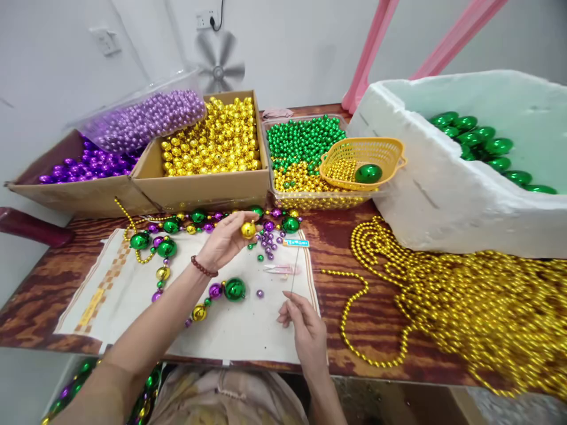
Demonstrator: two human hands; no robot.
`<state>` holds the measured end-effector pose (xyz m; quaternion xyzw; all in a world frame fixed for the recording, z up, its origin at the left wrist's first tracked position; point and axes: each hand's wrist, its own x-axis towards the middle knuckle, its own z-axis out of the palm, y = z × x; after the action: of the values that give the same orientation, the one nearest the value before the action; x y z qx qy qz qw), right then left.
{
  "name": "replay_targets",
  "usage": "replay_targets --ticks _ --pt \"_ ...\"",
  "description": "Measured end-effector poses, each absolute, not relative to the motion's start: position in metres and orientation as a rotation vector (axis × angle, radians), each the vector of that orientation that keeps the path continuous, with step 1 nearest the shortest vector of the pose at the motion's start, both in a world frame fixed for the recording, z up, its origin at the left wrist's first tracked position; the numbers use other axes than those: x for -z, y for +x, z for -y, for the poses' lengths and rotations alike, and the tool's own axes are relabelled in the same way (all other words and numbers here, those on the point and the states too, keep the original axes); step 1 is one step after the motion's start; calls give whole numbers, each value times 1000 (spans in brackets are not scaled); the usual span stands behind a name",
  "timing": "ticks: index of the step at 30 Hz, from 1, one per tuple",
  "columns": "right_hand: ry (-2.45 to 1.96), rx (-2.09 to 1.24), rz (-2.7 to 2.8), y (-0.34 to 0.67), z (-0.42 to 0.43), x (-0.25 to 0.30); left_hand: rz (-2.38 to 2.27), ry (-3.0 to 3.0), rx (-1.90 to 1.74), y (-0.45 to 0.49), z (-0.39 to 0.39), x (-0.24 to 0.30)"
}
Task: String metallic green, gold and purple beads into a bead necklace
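Note:
My left hand [224, 239] holds a gold ball bead [248, 229] between thumb and fingertips above a white cloth [248, 330]. A dark red bead bracelet circles that wrist. My right hand [305, 330] pinches a thin needle [295, 271] that points up from the fingers. On the cloth lies a partly strung strand of green, purple and gold balls [221, 292]. Loose small purple and green beads [267, 242] lie scattered near the gold ball. More large green balls [166, 247] rest at the cloth's left.
Cardboard boxes hold purple balls [84, 165] and gold balls [212, 144]; a clear tray [305, 147] holds green and gold beads. A yellow basket [363, 162] holds one green ball. A white foam box [443, 189] holds green balls. Gold bead strands [478, 307] pile at right.

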<state>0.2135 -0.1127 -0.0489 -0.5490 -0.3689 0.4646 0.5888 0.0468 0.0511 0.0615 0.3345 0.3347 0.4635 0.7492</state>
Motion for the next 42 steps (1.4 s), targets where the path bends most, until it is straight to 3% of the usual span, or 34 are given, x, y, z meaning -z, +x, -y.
replay_targets --ticks 9,24,42 --pt "-1299 -1113 985 204 124 44 -761 625 -1045 50 -18 -26" --pt "-1318 -1060 1278 195 128 39 -738 215 -1158 57 -22 -26" --pt "-1307 -1019 1268 188 127 46 -748 437 -1177 57 -13 -28"
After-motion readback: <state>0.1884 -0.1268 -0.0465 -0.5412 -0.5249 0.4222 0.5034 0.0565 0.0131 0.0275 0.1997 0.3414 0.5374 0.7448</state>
